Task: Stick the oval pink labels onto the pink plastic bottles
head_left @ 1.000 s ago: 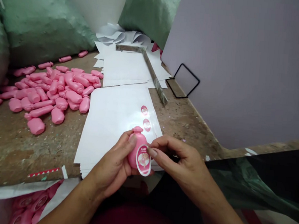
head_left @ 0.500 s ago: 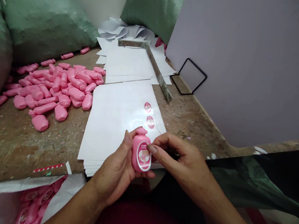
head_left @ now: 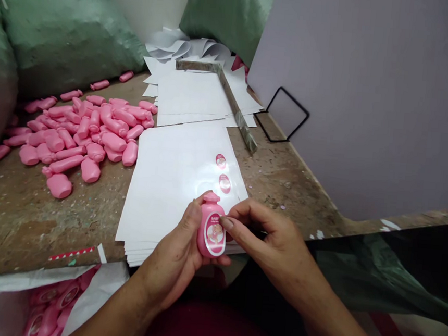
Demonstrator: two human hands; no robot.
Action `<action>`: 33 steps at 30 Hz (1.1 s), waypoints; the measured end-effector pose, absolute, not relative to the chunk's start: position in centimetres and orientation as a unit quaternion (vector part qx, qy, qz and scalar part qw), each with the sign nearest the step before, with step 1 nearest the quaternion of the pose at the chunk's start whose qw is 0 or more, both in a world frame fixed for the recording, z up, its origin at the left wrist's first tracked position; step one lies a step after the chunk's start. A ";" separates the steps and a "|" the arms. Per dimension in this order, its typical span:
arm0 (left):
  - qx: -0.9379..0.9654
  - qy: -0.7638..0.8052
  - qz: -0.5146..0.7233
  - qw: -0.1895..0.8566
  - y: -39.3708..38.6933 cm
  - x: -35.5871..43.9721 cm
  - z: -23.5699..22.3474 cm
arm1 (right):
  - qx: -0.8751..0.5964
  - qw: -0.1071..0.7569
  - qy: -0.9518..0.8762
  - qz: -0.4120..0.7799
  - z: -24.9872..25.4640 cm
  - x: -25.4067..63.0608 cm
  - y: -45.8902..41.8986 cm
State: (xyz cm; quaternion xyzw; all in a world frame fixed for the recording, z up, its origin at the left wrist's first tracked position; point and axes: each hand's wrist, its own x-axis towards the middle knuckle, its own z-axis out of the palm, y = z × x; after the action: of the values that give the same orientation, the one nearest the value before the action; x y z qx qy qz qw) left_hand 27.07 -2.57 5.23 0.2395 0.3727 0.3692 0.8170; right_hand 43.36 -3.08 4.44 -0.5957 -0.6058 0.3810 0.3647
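A small pink toy bottle [head_left: 206, 213] stands nearly upright in my left hand [head_left: 172, 257], which is closed around it with the thumb along its left side. On its front lies an oval pink-and-white label [head_left: 215, 235]. My right hand [head_left: 272, 245] has thumb and index finger pinched at the label's upper right edge; the very tips hide the contact. Behind the bottle lies a stack of white label sheets [head_left: 168, 179], with two oval labels [head_left: 224, 184] showing on the top sheet's right side.
A heap of plain pink bottles [head_left: 94, 130] covers the table's left. An open white bag [head_left: 99, 293] at lower left holds labelled bottles. An angled bar [head_left: 233, 103] rests on more sheets. Large green sacks [head_left: 71, 29] stand behind; a black wire frame [head_left: 285, 116] leans by the grey panel [head_left: 371, 97].
Both hands and the bottle keep almost the same place. My right thumb tip has shifted very slightly left along the label's edge. Nothing has been let go.
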 end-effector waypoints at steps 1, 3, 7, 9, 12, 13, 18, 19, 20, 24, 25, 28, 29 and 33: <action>0.247 0.378 0.364 0.815 -2.7 27.1 5.2 | -0.597 0.362 -0.609 0.375 4.4 43.3 -3.1; 0.263 0.393 0.354 0.807 -2.8 27.1 5.0 | -0.599 0.356 -0.624 0.355 4.4 43.3 -3.2; 0.277 0.414 0.369 0.784 -3.0 27.3 4.9 | -0.588 0.359 -0.689 0.225 4.2 43.9 -3.3; 0.280 0.419 0.372 0.780 -3.0 27.3 4.9 | -0.600 0.380 -0.691 0.136 4.1 44.3 -3.4; 0.291 0.412 0.357 0.786 -2.9 27.1 4.9 | -0.611 0.420 -0.655 0.146 4.0 44.2 -3.5; 0.299 0.407 0.351 0.789 -2.9 27.1 4.9 | -0.604 0.430 -0.644 0.188 4.0 44.0 -3.5; 0.327 0.399 0.317 0.796 -3.5 26.9 4.6 | -0.566 0.449 -0.570 0.391 3.8 42.6 -2.9; 0.325 0.399 0.315 0.797 -3.6 26.8 4.6 | -0.558 0.462 -0.553 0.412 3.6 42.6 -2.5; 0.320 0.400 0.314 0.799 -3.6 26.7 4.7 | -0.548 0.479 -0.537 0.425 3.4 42.7 -2.2; 0.290 0.402 0.304 0.814 -3.6 26.0 5.2 | -0.536 0.526 -0.505 0.427 2.9 43.3 -1.3; 0.280 0.401 0.302 0.818 -3.5 25.9 5.2 | -0.539 0.527 -0.502 0.423 2.9 43.4 -1.3; 0.258 0.392 0.320 0.823 -3.2 25.2 5.2 | -0.555 0.517 -0.497 0.421 2.8 43.4 -1.7; 0.256 0.391 0.331 0.819 -3.2 24.7 5.1 | -0.559 0.513 -0.494 0.423 2.8 43.4 -1.8; 0.303 0.491 0.357 0.735 -4.0 19.1 5.5 | -0.576 0.502 -0.479 0.432 2.1 43.9 -2.3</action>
State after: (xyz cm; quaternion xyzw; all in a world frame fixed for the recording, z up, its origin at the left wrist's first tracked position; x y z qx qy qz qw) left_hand 19.12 -4.02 5.47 0.3029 0.4911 0.3569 0.7346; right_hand 43.94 -2.29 2.10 -0.5759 -0.4794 0.4320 0.5019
